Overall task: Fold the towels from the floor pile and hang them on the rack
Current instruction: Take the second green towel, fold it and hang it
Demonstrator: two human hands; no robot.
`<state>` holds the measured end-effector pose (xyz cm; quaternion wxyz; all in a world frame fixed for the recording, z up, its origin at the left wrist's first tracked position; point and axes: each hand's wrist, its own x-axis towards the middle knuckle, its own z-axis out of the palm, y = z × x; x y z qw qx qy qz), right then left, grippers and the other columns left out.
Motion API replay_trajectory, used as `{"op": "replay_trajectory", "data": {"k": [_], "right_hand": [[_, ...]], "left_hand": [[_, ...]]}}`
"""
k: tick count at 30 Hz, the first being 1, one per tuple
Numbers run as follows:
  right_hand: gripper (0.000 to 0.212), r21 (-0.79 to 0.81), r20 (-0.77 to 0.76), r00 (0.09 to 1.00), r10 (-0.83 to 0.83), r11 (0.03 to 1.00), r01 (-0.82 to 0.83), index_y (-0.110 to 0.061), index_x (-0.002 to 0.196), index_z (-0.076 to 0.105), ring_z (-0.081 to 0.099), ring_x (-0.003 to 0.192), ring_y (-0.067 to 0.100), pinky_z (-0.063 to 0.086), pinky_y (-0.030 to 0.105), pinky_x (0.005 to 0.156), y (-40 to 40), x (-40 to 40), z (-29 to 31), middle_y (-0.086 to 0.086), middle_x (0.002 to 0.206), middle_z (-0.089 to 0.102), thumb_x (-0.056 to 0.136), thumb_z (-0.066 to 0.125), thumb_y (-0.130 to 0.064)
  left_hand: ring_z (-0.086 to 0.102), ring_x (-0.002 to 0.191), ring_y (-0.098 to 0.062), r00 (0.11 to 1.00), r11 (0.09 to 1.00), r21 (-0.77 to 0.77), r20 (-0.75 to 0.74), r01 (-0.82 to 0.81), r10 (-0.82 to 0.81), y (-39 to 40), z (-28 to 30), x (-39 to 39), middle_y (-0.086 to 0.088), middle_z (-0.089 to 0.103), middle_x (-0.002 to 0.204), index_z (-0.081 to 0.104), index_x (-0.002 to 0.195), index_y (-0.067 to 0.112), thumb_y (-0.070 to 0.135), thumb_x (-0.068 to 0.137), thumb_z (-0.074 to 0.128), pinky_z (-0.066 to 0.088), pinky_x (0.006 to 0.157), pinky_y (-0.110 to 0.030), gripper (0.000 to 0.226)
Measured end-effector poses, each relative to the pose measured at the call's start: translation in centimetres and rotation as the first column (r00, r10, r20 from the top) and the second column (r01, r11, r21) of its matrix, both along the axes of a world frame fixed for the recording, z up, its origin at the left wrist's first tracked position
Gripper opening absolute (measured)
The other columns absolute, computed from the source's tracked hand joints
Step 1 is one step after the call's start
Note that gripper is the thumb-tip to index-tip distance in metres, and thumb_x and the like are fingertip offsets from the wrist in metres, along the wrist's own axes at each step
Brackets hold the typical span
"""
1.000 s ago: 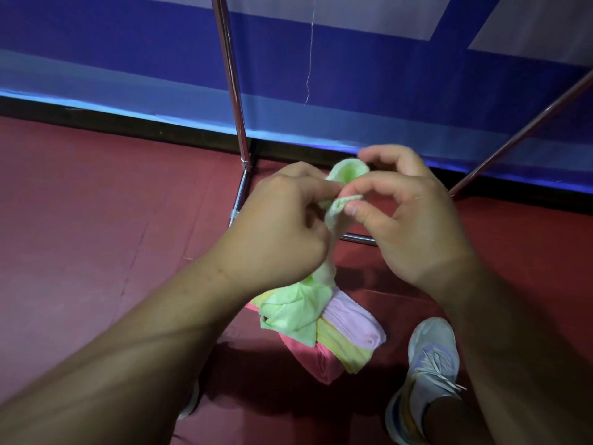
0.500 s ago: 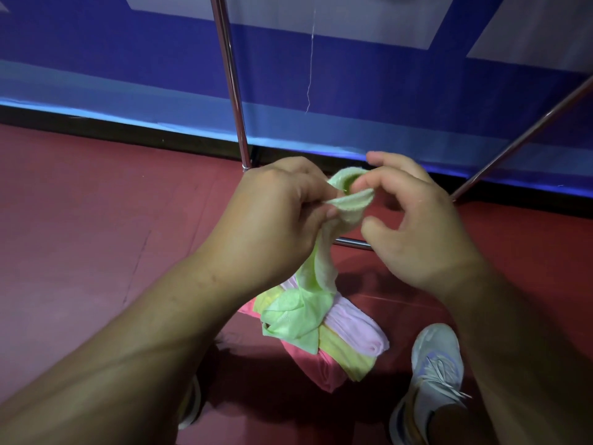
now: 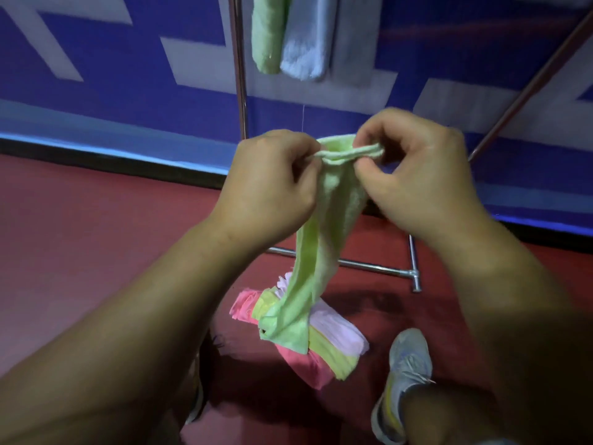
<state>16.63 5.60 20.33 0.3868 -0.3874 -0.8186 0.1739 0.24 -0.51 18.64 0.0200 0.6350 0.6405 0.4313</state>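
Note:
A light green towel (image 3: 324, 239) hangs bunched between both hands, its lower end reaching down over the floor pile. My left hand (image 3: 272, 191) pinches its top edge on the left, my right hand (image 3: 414, 178) pinches the same edge on the right. The floor pile (image 3: 324, 342) holds pink, yellow-green and pale lilac towels on the red floor. The metal rack's upright pole (image 3: 239, 69) rises behind the hands. A folded green towel (image 3: 268, 33) and a white-blue towel (image 3: 308, 40) hang at the top of the view.
The rack's base bar (image 3: 369, 268) lies on the red floor just behind the pile, with a slanted pole (image 3: 532, 81) at right. A blue and white wall banner (image 3: 112, 75) stands close behind. My grey shoe (image 3: 404, 374) is right of the pile.
Both hands lifted the green towel higher, so it now hangs stretched out instead of crumpled. The view tilted up, and two hung towels came into sight.

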Motion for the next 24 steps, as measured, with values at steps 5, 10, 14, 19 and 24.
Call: {"op": "replay_trajectory", "data": {"k": [5,10,14,19,24], "right_hand": [[0.019,0.039,-0.146,0.989,0.009,0.999,-0.003,-0.020,0.085,0.065,0.058,0.063,0.013,0.050,0.032,0.061,-3.3,0.2,8.9,0.000,0.075,0.065,0.075,0.059,-0.006],[0.018,-0.032,-0.355,0.934,0.037,0.998,-0.052,-0.023,0.084,0.066,0.062,0.065,0.003,0.051,0.023,0.059,-7.4,-0.1,15.3,-0.007,0.075,0.068,0.080,0.064,-0.005],[0.010,-0.041,-0.422,0.906,0.036,0.997,-0.058,-0.023,0.083,0.068,0.066,0.069,0.008,0.058,0.033,0.064,-9.7,0.7,17.7,-0.002,0.076,0.072,0.080,0.076,-0.018],[0.010,0.053,-0.411,0.912,-0.002,0.998,0.026,-0.027,0.081,0.065,0.062,0.062,0.005,0.053,0.029,0.058,-12.2,2.1,20.3,-0.008,0.070,0.067,0.080,0.074,-0.029],[0.014,0.069,-0.384,0.923,0.003,0.997,0.026,-0.023,0.085,0.067,0.064,0.065,0.016,0.055,0.031,0.059,-13.4,3.2,22.1,-0.001,0.074,0.069,0.081,0.076,-0.032]], "left_hand": [[0.059,0.067,-0.016,1.000,0.991,0.135,-0.029,0.007,-0.003,-2.8,9.5,0.7,0.002,0.062,0.066,0.071,0.081,0.011,0.015,0.081,0.056,0.045,0.064,-0.028,0.015],[0.057,0.056,-0.010,0.998,0.987,0.157,0.042,0.045,-0.052,-5.7,16.7,1.5,0.005,0.059,0.058,0.070,0.077,0.015,0.018,0.082,0.057,0.044,0.053,-0.023,0.014],[0.059,0.056,-0.012,0.998,0.976,0.208,0.010,0.060,-0.064,-7.3,19.9,2.2,0.003,0.061,0.057,0.068,0.072,0.016,0.025,0.082,0.063,0.044,0.051,-0.023,0.014],[0.053,0.054,-0.010,0.998,0.969,0.242,-0.058,0.040,-0.026,-9.1,23.1,3.5,0.003,0.058,0.055,0.066,0.069,0.018,0.026,0.080,0.063,0.037,0.052,-0.021,0.013],[0.062,0.062,-0.014,0.990,0.972,0.218,-0.127,0.092,-0.065,-10.2,25.3,4.0,0.000,0.065,0.063,0.074,0.081,0.017,0.024,0.083,0.064,0.047,0.056,-0.026,0.013]]}}
